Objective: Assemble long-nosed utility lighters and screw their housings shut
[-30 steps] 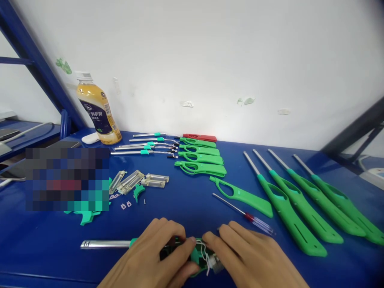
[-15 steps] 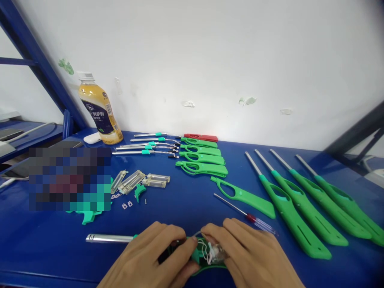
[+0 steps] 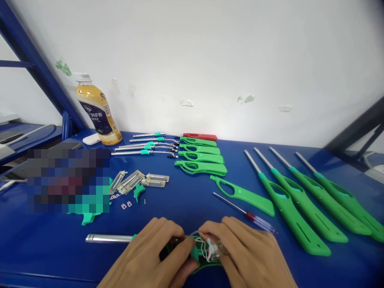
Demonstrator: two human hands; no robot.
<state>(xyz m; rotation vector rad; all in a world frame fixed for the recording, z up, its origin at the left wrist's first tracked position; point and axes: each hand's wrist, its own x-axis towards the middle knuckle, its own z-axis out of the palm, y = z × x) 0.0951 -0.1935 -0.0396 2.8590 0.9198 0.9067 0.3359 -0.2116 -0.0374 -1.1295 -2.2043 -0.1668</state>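
Note:
At the table's near edge an open green lighter shell (image 3: pixel 207 265) lies under both hands, with a silver metal tube (image 3: pixel 108 238) sticking out to the left. My left hand (image 3: pixel 153 252) is closed on a teal trigger (image 3: pixel 195 254) inside the shell. My right hand (image 3: pixel 244 252) grips a clear fuel tank (image 3: pixel 218 250) at the shell's right part. White wires (image 3: pixel 203 245) loop between the two hands. My fingers and palms hide much of the shell.
Right: several green lighters (image 3: pixel 295 214), a screwdriver (image 3: pixel 244 212) and a shell half (image 3: pixel 246 196). Behind: several shells (image 3: pixel 201 168) and wired tubes (image 3: pixel 129 153). Left: clear tanks (image 3: pixel 132 182), teal triggers (image 3: pixel 88 218), a screw (image 3: pixel 145 201) and a drink bottle (image 3: pixel 97 112).
My right hand has shifted very slightly left with the fuel tank. My left hand stays almost where it was, on the trigger. The whole view has moved a little.

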